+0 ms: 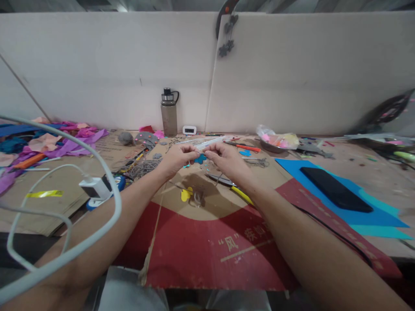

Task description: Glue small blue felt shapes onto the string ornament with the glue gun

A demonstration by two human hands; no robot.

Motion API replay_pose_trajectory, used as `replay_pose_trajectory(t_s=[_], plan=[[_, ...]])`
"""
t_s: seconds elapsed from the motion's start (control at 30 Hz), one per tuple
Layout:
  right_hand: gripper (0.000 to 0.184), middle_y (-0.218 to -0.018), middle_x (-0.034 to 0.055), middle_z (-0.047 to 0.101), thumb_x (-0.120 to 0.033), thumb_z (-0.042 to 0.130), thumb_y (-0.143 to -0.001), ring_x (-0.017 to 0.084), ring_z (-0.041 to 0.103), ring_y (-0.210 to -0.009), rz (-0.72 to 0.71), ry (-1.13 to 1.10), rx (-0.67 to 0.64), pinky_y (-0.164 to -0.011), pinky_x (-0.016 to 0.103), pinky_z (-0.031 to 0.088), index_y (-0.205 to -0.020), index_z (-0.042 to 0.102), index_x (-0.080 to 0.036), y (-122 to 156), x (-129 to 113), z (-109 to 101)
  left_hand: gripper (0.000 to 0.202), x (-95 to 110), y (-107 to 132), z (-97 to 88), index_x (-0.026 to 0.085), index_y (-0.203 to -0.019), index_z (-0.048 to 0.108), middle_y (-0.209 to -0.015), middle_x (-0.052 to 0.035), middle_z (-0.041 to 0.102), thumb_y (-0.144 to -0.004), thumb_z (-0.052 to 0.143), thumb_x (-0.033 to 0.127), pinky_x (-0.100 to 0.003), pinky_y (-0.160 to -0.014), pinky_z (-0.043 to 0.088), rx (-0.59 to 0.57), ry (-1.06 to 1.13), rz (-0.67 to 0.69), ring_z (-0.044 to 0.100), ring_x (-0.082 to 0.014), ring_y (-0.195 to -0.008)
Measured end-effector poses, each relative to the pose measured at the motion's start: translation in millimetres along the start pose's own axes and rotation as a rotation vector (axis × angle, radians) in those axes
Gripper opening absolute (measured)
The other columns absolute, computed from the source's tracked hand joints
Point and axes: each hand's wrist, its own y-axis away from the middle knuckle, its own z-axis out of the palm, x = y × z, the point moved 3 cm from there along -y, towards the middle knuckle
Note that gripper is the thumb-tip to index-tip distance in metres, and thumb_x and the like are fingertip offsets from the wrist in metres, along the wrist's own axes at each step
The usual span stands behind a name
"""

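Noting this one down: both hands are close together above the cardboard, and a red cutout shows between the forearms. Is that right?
Not quite: the cutout is yellow, not red, as the head view shows. The left hand and right hand are indeed close together above the cardboard.

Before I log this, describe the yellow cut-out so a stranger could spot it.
Start with the red-and-tan cardboard. Against its tan part, below the left hand and right hand, is the yellow cut-out. Its rounded lobes set it apart from the long yellow handle at right.
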Motion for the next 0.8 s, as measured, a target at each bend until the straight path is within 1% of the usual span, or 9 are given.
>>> replay_pose_trajectory(t_s=[0.1, 0.2, 0.37, 0.53, 0.6, 0.7, 0.73, 0.8], plan=[[0.019, -0.064, -0.0030, 0.049, -0.034, 0.055, -0.077, 0.011, 0.039, -0.056, -0.016, 0.000, -0.011, -0.055, 0.025, 0.032, -0.086, 0.060, -0.018, 0, 0, -1, 0.019, 1, 0, 0.1, 0.015, -0.067, 0.061, -0.053, 0.0023, 0.053, -0.070, 0.062, 0.033, -0.020, -0.047, 0.029, 0.000, 0.012, -0.004, 0.041, -0.0071, -0.048], [0.016, -0.061, -0.0037, 0.046, -0.033, 0.056, -0.077, 0.010, 0.037, -0.056, -0.024, 0.046, -0.023, -0.055, 0.025, 0.031, -0.079, 0.060, -0.018, 1, -4, -2, 0.020, 2, 0, 1.1, 0.015, -0.068, 0.062, -0.054, 0.0018, 0.053, -0.070, 0.062, 0.034, -0.020, -0.047, 0.030, -0.013, -0.014, -0.020, 0.043, -0.0075, -0.049], [0.016, -0.060, -0.0033, 0.048, -0.031, 0.054, -0.078, 0.010, 0.037, -0.055, -0.036, 0.105, 0.005, -0.056, 0.026, 0.029, -0.068, 0.055, -0.019, 2, -7, -4, 0.023, 7, 2, 0.6, 0.014, -0.070, 0.064, -0.057, 0.0007, 0.056, -0.070, 0.064, 0.037, -0.020, -0.048, 0.032, -0.048, -0.085, -0.028, 0.046, -0.0081, -0.052], [0.015, -0.061, -0.0023, 0.050, -0.028, 0.050, -0.080, 0.011, 0.039, -0.056, -0.100, 0.206, 0.043, -0.056, 0.026, 0.029, -0.068, 0.052, -0.019, 2, -6, -3, 0.027, 14, 4, -2.3, 0.015, -0.087, 0.070, -0.059, -0.0004, 0.059, -0.072, 0.064, 0.036, -0.019, -0.045, 0.030, -0.040, -0.059, -0.061, 0.046, -0.0071, -0.050], [0.015, -0.063, -0.0014, 0.052, -0.027, 0.050, -0.080, 0.012, 0.040, -0.058, -0.124, 0.239, 0.053, -0.057, 0.026, 0.029, -0.068, 0.053, -0.019, 3, -6, 0, 0.027, 16, 6, -1.5, 0.014, -0.086, 0.070, -0.055, -0.0003, 0.058, -0.072, 0.066, 0.037, -0.018, -0.043, 0.028, -0.049, -0.092, -0.055, 0.045, -0.0066, -0.047], [0.013, -0.065, -0.0001, 0.055, -0.026, 0.051, -0.080, 0.012, 0.043, -0.060, -0.123, 0.274, 0.050, -0.058, 0.026, 0.030, -0.070, 0.055, -0.018, 4, -7, 3, 0.027, 17, 8, 1.8, 0.013, -0.082, 0.069, -0.049, 0.0003, 0.058, -0.074, 0.065, 0.039, -0.018, -0.038, 0.025, -0.073, -0.143, -0.057, 0.039, -0.0044, -0.038], [0.014, -0.065, -0.0001, 0.054, -0.027, 0.051, -0.080, 0.012, 0.043, -0.059, -0.122, 0.279, 0.043, -0.058, 0.027, 0.029, -0.071, 0.056, -0.018, 4, -7, 3, 0.026, 18, 8, 2.8, 0.013, -0.081, 0.068, -0.049, -0.0002, 0.059, -0.075, 0.065, 0.038, -0.017, -0.037, 0.025, -0.074, -0.147, -0.061, 0.038, -0.0039, -0.036], [0.014, -0.064, -0.0003, 0.054, -0.028, 0.052, -0.081, 0.012, 0.042, -0.058, -0.134, 0.290, 0.040, -0.058, 0.027, 0.029, -0.073, 0.057, -0.018, 4, -6, 2, 0.023, 18, 8, 4.5, 0.012, -0.079, 0.066, -0.054, -0.0025, 0.063, -0.077, 0.064, 0.035, -0.017, -0.038, 0.032, -0.065, -0.135, -0.069, 0.044, -0.0048, -0.037]])
